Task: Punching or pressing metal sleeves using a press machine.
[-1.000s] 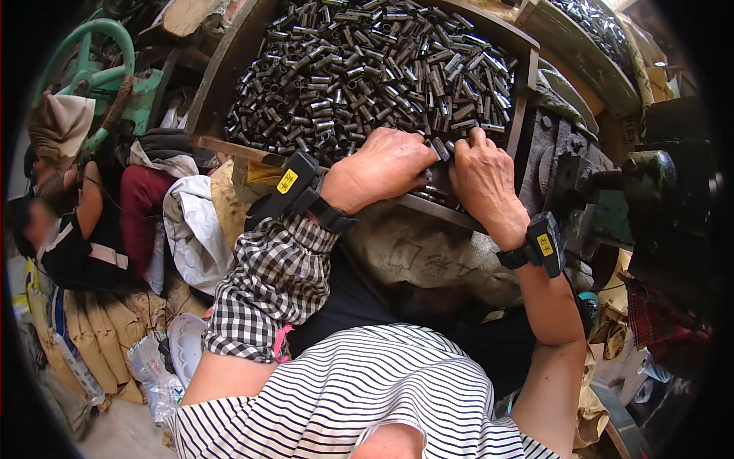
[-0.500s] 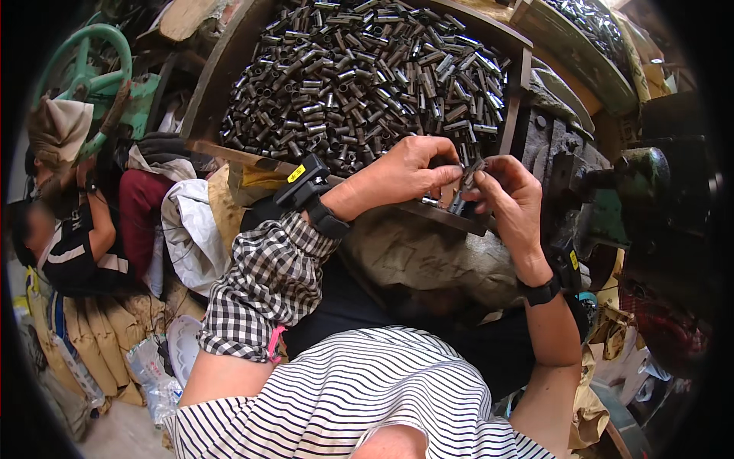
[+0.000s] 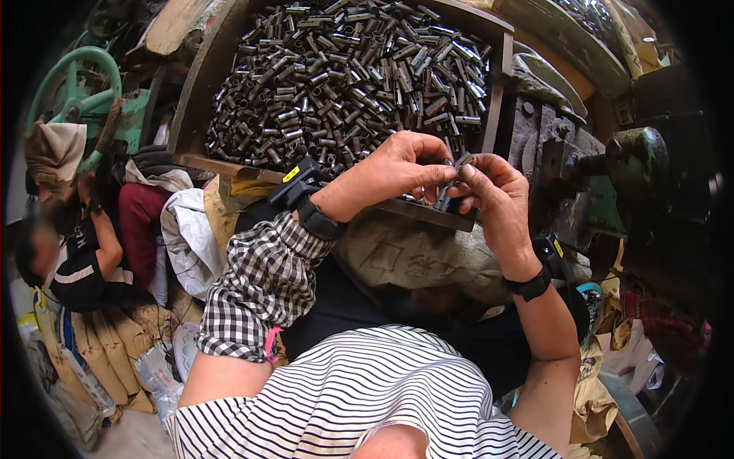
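Observation:
A wooden box (image 3: 497,99) heaped with short dark metal tubes (image 3: 336,92) is in front of me. Over its near right corner, my two hands meet fingertip to fingertip. My right hand (image 3: 501,203) is closed, its thumb and bent fingers pinching a small metal tube (image 3: 463,160). My left hand (image 3: 401,172) is closed too, thumb and forefinger pinched at the same piece; its other fingers are partly hidden. Below the fingertips, more metal tubes (image 3: 442,200) show at the box's near edge; whether my right fingers also hold one of these, I cannot make out.
Dark machinery (image 3: 642,161) stands close on the right. A greyish cloth sack (image 3: 413,249) lies below the box's near edge. Leftward, another person (image 3: 84,245) sits near a green handwheel (image 3: 80,96). A second long tray (image 3: 573,38) is at the far right.
My left thumb and forefinger have come closer to my right fingertips and now meet the small tube. The box and both hands appear slightly further left in the picture.

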Demonstrator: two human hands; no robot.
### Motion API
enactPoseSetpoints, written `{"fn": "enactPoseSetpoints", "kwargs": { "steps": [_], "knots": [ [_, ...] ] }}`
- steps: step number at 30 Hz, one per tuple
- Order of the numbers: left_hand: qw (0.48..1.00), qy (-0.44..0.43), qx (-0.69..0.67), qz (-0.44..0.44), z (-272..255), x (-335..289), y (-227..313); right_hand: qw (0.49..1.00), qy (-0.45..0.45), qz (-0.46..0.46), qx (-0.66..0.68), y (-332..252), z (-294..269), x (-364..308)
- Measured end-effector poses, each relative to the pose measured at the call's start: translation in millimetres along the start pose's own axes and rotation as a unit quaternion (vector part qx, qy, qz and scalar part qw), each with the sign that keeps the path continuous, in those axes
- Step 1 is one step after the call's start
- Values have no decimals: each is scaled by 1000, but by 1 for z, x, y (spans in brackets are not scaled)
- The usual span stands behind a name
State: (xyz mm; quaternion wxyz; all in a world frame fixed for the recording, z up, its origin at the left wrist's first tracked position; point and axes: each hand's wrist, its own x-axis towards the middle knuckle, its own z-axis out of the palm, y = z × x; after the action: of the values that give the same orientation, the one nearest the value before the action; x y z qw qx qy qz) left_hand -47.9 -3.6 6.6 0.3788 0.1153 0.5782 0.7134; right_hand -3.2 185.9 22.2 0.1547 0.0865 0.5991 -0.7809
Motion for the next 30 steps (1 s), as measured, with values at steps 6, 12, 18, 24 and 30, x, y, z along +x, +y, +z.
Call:
{"fn": "enactPoseSetpoints", "kwargs": {
  "steps": [6, 12, 18, 24, 30],
  "knots": [
    [1000, 21, 5, 2, 7, -3, 3, 1000, 22, -21, -3, 6, 0, -1],
    [999, 36, -3, -1, 10, -3, 0, 1000, -7, -3, 7, 2, -5, 3],
    [992, 120, -18, 21, 14, -7, 10, 997, 16, -26, -71, -3, -1, 0],
    [993, 89, 41, 72, 9, -3, 10, 990, -7, -32, -140, 3, 4, -5],
    [994, 83, 40, 51, 9, -1, 6, 987, -12, -27, -158, 2, 5, -6]
  ]
}}
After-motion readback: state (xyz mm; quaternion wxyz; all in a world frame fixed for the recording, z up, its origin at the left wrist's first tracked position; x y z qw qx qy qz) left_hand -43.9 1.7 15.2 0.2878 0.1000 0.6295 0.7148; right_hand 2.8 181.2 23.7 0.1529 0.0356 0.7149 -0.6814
